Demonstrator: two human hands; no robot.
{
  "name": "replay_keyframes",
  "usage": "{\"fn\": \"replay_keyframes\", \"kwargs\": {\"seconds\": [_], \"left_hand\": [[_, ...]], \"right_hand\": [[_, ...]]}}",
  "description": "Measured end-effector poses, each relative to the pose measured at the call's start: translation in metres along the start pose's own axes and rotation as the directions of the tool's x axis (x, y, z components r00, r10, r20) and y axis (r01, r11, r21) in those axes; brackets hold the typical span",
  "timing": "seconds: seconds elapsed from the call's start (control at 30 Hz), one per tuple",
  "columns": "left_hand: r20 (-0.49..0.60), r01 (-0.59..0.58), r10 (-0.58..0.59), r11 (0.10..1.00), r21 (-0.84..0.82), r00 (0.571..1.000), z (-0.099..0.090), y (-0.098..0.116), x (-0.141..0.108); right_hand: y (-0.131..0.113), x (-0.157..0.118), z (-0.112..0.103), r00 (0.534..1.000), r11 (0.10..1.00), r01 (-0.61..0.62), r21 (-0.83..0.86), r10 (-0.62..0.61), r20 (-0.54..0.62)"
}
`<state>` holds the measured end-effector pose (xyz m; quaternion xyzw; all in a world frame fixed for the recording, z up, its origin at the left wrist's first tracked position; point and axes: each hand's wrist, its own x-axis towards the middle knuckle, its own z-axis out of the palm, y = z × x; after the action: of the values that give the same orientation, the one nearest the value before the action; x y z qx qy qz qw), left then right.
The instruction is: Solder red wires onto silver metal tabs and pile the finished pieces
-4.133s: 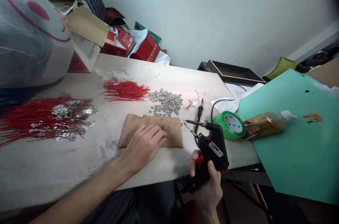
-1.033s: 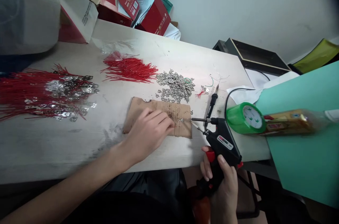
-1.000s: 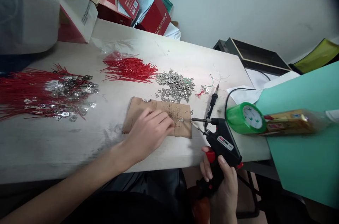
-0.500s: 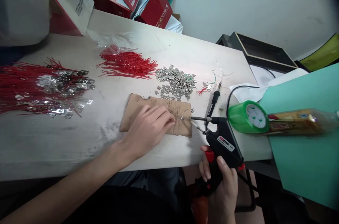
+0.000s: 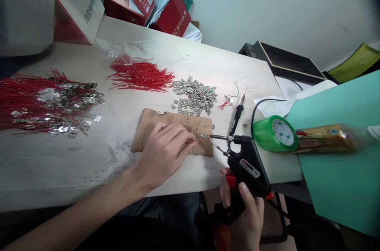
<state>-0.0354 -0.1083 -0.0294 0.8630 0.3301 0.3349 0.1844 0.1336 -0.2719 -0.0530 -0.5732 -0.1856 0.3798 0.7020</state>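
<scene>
My right hand (image 5: 247, 213) is wrapped round the grip of a black soldering gun (image 5: 245, 166) with a red trigger. Its hot tip reaches left over a scorched piece of cardboard (image 5: 148, 130), and a thin feed tube runs below the tip. My left hand (image 5: 169, 152) rests over the cardboard, thumb and fingers pinched on a thin red wire (image 5: 198, 140). The wire's end lies close to the iron's tip, by a small shiny metal tab (image 5: 202, 135). Whether wire and tab touch, I cannot tell. Behind the cardboard lies a pile of loose metal tabs (image 5: 194, 94).
Red wires (image 5: 142, 77) lie in a bundle at the back, and wires with tabs attached (image 5: 59, 104) are heaped at left. A second soldering iron (image 5: 236, 118) lies behind the gun. Green tape (image 5: 274, 134) and a bottle (image 5: 329, 138) are at right; red boxes (image 5: 173, 15) stand behind.
The view has shifted slightly. My left fingers have changed their pinch, and the red wire now shows at their tips. The soldering gun stays over the cardboard in my right hand.
</scene>
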Motion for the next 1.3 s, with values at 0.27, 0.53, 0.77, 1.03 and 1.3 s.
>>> {"fn": "replay_keyframes", "kwargs": {"seconds": [0.27, 0.53, 0.77, 1.03, 1.3], "left_hand": [[0.052, 0.029, -0.039, 0.985, 0.173, 0.998, -0.012, -0.011, 0.002], [0.278, 0.136, -0.192, 0.968, 0.209, 0.941, 0.057, 0.076, 0.106], [0.319, 0.169, -0.221, 0.968, 0.183, 0.922, 0.106, 0.085, 0.146], [0.178, 0.185, -0.197, 0.979, 0.083, 0.964, 0.055, 0.075, 0.083], [-0.137, 0.01, -0.026, 0.993, -0.117, 0.99, 0.074, 0.081, 0.008]], "right_hand": [[-0.01, 0.001, -0.003, 0.995, 0.992, -0.033, 0.121, 0.044, -0.09], [-0.064, 0.028, -0.019, 0.915, 0.955, 0.294, -0.029, -0.29, -0.282], [-0.081, 0.046, -0.028, 0.849, 0.887, 0.453, -0.09, -0.46, -0.26], [-0.072, 0.069, -0.023, 0.871, 0.885, 0.464, -0.027, -0.462, -0.166], [-0.069, 0.079, -0.008, 0.922, 0.923, 0.386, -0.004, -0.386, -0.017]]}}
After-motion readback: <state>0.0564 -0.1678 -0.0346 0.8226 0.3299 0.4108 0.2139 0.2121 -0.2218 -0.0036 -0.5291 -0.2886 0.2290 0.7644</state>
